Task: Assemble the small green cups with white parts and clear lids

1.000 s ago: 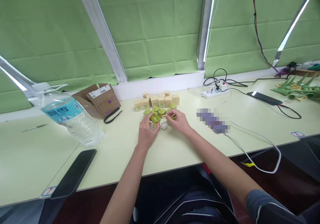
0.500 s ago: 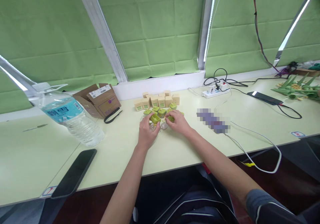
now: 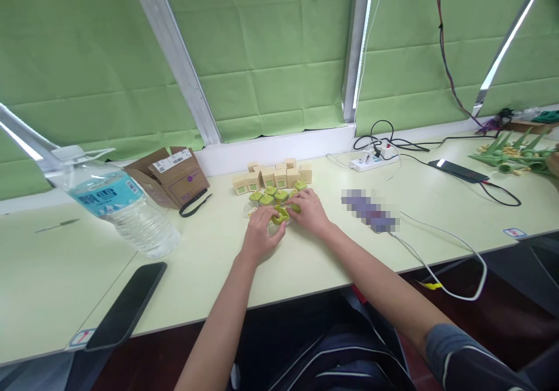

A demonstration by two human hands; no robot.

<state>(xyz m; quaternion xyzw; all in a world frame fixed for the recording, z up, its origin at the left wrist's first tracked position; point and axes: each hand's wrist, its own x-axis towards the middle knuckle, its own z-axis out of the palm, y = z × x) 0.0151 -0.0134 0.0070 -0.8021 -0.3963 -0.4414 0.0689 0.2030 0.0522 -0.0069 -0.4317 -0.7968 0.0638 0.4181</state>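
Green case [image 3: 280, 216] farther right, between hands [image 3: 258, 236] [image 3: 310, 211]

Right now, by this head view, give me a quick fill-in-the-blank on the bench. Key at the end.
1. The small piece in the left hand is ____ in colour.
2. The label on the water bottle is mostly ____.
3. Seen by the person, the cardboard box stands to the ____ of the small tan boxes.
4. The casing of the power strip is ____.

Missing words: green; blue; left; white.
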